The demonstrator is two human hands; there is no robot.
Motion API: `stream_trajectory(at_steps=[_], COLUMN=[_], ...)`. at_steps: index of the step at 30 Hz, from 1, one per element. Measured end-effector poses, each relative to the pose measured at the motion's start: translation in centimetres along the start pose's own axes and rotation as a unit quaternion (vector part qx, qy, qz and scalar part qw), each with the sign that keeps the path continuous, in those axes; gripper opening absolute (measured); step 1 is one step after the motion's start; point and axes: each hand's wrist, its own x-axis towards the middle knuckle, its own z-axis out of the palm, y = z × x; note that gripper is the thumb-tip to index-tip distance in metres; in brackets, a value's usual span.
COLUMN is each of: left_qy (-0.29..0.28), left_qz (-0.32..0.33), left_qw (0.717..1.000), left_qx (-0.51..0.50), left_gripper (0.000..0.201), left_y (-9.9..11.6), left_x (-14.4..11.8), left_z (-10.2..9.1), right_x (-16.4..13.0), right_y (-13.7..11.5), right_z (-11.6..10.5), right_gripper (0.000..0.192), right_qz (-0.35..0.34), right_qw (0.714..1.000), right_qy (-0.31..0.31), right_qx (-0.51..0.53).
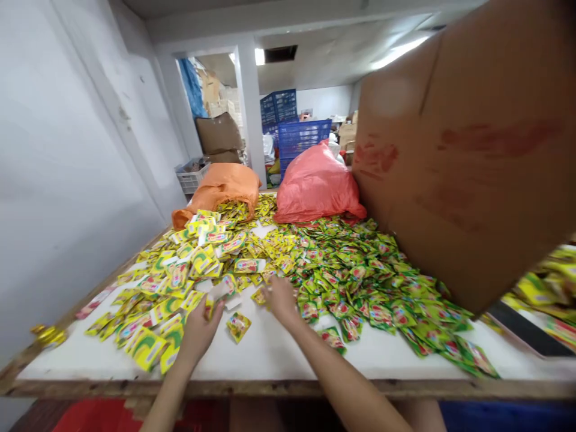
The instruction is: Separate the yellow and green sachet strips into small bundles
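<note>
Several small yellow and green sachets (342, 270) lie spread in a thick layer over a white table (279, 354). My left hand (200, 327) rests near the front of the table with its fingers closed around a few sachets (215, 298). My right hand (279, 297) reaches into the middle of the heap, its fingertips on a yellow sachet (260, 295). A single loose sachet (238, 326) lies flat between the two hands.
A large brown cardboard box (468, 150) fills the right side, tilted over the table. At the table's far end lie an orange bag (225, 186) and a red bag (315, 183). Blue crates (301, 137) stand behind. A white wall (58, 180) runs along the left.
</note>
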Motion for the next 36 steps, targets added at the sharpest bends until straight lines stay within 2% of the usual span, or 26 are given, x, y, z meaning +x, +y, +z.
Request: stream_trajectory(at_steps=[2,3,6,8,10,12,14,16,18,20,22,24,26,28,30,34,36], left_qy=[-0.026,-0.038,-0.032,-0.025,-0.03,-0.044,-0.06,-0.082,-0.105,-0.121,-0.132,-0.153,-0.183,-0.22,-0.252,-0.261,-0.255], left_qz=[-0.009,-0.015,-0.059,-0.1,-0.142,-0.182,-0.221,-0.26,-0.29,-0.3,-0.285,-0.269,-0.264,-0.259,-0.25,-0.259,-0.268], left_qw=[0.999,0.998,0.993,0.985,0.971,0.947,0.909,0.862,0.825,0.811,0.812,0.812,0.803,0.788,0.777,0.776,0.777], left_qx=[-0.032,-0.046,-0.101,-0.138,-0.19,-0.261,-0.349,-0.428,-0.473,-0.487,-0.492,-0.495,-0.502,-0.514,-0.52,-0.513,-0.51], left_gripper=[0.031,0.032,0.036,0.037,0.04,0.044,0.05,0.051,0.05,0.049,0.05,0.049,0.044,0.039,0.035,0.036,0.038], left_y=[0.6,0.8,0.9,1.1,1.5,1.9,2.3,2.8,3.5,4.5,5.7,6.8,7.6,8.0,8.1,8.1,8.1], left_x=[-1.7,-2.4,-3.6,-3.9,-4.0,-4.1,-4.3,-4.6,-5.1,-5.7,-6.3,-6.8,-7.2,-7.5,-7.7,-7.8,-7.8], left_z=[0.4,0.5,1.0,1.4,1.8,2.2,2.8,3.7,5.0,6.6,8.2,9.3,10.0,10.2,10.2,10.3,10.4], right_x=[1.1,1.3,0.5,-0.8,-2.3,-4.1,-5.9,-7.6,-9.0,-9.9,-10.3,-10.5,-10.7,-11.0,-11.4,-12.1,-12.1], right_y=[-1.4,-1.6,-0.9,0.0,1.3,3.3,6.2,9.5,12.0,13.1,12.9,12.1,11.4,11.3,11.4,11.1,10.6], right_z=[2.0,2.8,4.4,4.5,3.4,1.3,-1.4,-3.9,-5.4,-5.5,-4.5,-3.4,-2.6,-2.4,-2.7,-3.5,-3.7], right_gripper=[0.041,0.043,0.029,0.021,0.019,0.015,0.007,0.012,0.015,0.013,0.015,0.016,0.02,0.032,0.04,0.024,0.021], right_qz=[0.021,0.026,0.027,0.018,0.003,-0.011,-0.014,-0.002,0.041,0.091,0.123,0.127,0.111,0.089,0.066,0.012,0.011], right_qw=[1.0,1.0,1.0,1.0,0.999,0.998,0.995,0.995,0.997,0.992,0.987,0.989,0.992,0.982,0.972,0.985,0.988], right_qy=[0.003,0.002,0.0,0.0,-0.006,-0.017,-0.025,-0.018,0.034,0.08,0.081,0.053,0.028,0.002,-0.036,-0.118,-0.139], right_qx=[-0.008,-0.01,-0.006,0.008,0.035,0.067,0.091,0.096,0.057,-0.016,-0.068,-0.047,0.048,0.165,0.221,0.125,0.062])
